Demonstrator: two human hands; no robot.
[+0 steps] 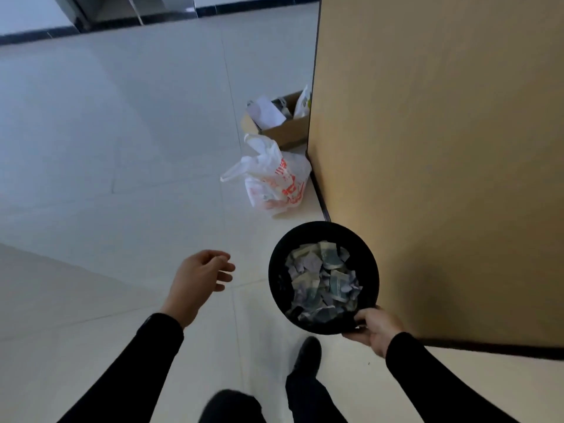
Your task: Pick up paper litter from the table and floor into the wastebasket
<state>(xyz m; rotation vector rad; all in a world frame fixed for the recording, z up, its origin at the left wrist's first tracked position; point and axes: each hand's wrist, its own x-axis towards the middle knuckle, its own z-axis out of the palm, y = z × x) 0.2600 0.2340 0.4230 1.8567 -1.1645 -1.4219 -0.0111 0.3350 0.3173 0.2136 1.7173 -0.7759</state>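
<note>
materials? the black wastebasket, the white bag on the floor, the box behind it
Wastebasket: looks like matte black plastic, smooth wall with no shine; metal can't be ruled out.
White bag: thin glossy plastic film, crinkled, translucent, with orange print.
Box: brown corrugated cardboard, dull finish, flaps open.

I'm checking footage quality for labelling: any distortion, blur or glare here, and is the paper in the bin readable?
Head view: wide-angle bending curves the panel's edge; soft overall, the plastic bag print smeared; pale sheen on the floor, no harsh glare; wastebasket interior dim, its paper scraps visible but unreadable.
</note>
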